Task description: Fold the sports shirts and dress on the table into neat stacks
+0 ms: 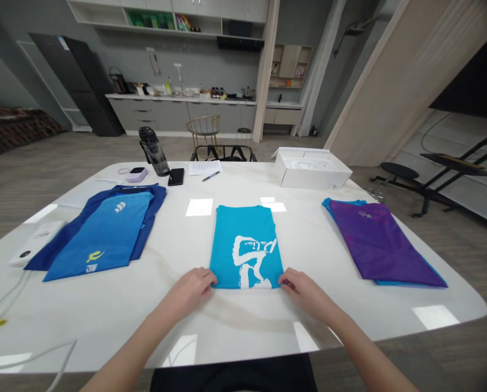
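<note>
A turquoise shirt (226, 245) lies folded flat into a neat rectangle on the tabletop there, bold white brushstroke lettering showing on top, its near edge straight

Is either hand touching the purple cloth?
No, the left hand and right hand each hold a near corner of the turquoise cloth, while the purple cloth lies apart, to the right.
</note>
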Motion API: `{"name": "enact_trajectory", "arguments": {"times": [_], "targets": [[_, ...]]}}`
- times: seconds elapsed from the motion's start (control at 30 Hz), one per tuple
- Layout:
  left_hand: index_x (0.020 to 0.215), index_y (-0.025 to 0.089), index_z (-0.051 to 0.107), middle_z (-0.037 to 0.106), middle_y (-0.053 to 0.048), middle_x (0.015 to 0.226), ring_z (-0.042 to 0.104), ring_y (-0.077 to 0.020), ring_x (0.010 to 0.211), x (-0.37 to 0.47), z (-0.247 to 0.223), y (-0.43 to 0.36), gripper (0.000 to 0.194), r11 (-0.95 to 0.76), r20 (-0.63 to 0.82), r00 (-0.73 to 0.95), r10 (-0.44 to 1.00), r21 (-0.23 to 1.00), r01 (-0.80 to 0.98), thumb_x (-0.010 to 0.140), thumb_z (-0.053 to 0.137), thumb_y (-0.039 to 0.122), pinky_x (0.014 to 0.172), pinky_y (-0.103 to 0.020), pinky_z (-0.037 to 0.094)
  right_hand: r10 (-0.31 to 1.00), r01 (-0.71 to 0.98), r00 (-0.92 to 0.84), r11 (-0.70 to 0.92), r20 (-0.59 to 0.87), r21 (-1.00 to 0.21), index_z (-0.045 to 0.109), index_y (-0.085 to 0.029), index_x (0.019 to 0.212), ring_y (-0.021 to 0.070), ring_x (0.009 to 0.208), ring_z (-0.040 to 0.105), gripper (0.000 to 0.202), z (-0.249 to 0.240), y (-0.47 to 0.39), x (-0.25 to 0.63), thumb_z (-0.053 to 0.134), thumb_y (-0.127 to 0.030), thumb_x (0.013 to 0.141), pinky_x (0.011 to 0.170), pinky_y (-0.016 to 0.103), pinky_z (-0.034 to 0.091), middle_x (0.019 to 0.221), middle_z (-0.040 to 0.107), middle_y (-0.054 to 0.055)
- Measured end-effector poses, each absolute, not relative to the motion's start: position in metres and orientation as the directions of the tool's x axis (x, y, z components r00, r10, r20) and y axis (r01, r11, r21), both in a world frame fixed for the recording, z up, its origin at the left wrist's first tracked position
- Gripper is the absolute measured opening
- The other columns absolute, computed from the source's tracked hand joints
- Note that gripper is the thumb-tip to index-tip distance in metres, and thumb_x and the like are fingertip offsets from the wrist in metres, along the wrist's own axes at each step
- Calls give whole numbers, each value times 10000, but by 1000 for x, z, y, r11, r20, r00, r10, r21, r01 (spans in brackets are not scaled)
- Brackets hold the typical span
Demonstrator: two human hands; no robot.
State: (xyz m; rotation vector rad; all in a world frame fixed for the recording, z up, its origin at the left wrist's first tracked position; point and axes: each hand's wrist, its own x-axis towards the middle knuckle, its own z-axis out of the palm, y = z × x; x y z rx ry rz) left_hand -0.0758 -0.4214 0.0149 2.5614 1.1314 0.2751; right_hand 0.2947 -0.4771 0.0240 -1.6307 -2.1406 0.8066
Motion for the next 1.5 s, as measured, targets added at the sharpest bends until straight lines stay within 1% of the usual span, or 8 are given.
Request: {"name": "enact_trajectory", "arguments": {"times": [0.2, 0.33, 0.47, 0.7, 0.9, 1.07, 1.23, 1.5], "targets": [[1163, 271, 639, 693, -34, 1158, 640, -230, 1060, -64, 39, -403, 252, -524, 109, 551, 827, 501, 689, 956, 496, 268, 919, -374, 463, 989, 736, -121, 31, -86, -676, 690, -249, 1116, 195, 756, 616, 310, 23, -446, 304, 534, -469, 961, 724, 328, 488, 930, 694, 38], [1375, 212, 512, 612, -131, 1341, 584, -307, 1225, -38, 32, -336, 464, -281, 130, 251, 959, 522, 805, 961, 514, 421, 984, -432, 448, 997, 803, 15, 31, 71, -596, 648, -192, 1262, 241, 949, 648, 472, 13, -374, 309, 590, -513, 921, 880, 363, 498, 1143, 668, 119], [1457, 123, 410, 573, -219, 1392, 560, -334, 1280, -13, 18, -265, 686, -50, 34, 37, 999, 589, 807, 897, 619, 460, 990, -403, 448, 996, 817, 86, -89, -32, -569, 678, -118, 1209, 279, 987, 670, 552, 14, -304, 304, 658, -554, 871, 879, 352, 506, 1133, 689, 176], [1035, 101, 659, 738, -153, 996, 691, -309, 950, -9, -1, -198, 457, 211, -213, -82, 974, 709, 672, 629, 817, 240, 711, -318, 485, 949, 716, 172, -305, -265, -628, 742, -173, 935, 275, 868, 707, 405, 10, -246, 281, 857, -448, 661, 723, 305, 529, 890, 759, 87], [713, 149, 669, 668, -26, 643, 665, -231, 688, -15, -6, -194, 177, 210, -266, 22, 964, 806, 553, 573, 772, 182, 608, -299, 480, 979, 630, 102, -203, -179, -749, 731, -201, 964, 256, 885, 703, 297, -2, -251, 279, 791, -321, 699, 767, 323, 532, 902, 762, 41], [891, 167, 678, 723, -24, 831, 674, -209, 803, -13, -7, -216, 234, 74, -109, 81, 991, 931, 357, 680, 706, 264, 695, -301, 533, 994, 560, 74, 28, 83, -828, 687, -212, 1009, 241, 922, 669, 255, -10, -271, 284, 624, -385, 833, 829, 358, 515, 993, 745, 42], [1059, 162, 684, 748, -84, 964, 685, -237, 873, -11, -5, -232, 386, 3, -14, 54, 998, 980, 200, 773, 692, 421, 776, -348, 550, 975, 513, 123, 99, 187, -853, 667, -193, 1024, 252, 923, 659, 299, -9, -284, 284, 539, -416, 871, 869, 387, 503, 1004, 731, 69], [1237, 199, 634, 694, -94, 1222, 645, -239, 1096, 26, 47, -255, 414, -305, 246, 330, 911, 942, 138, 921, 564, 457, 918, -357, 526, 926, 449, 220, 183, 307, -874, 633, -195, 1177, 265, 1106, 630, 360, 16, -325, 296, 446, -410, 957, 999, 399, 460, 1200, 708, 101]]}}
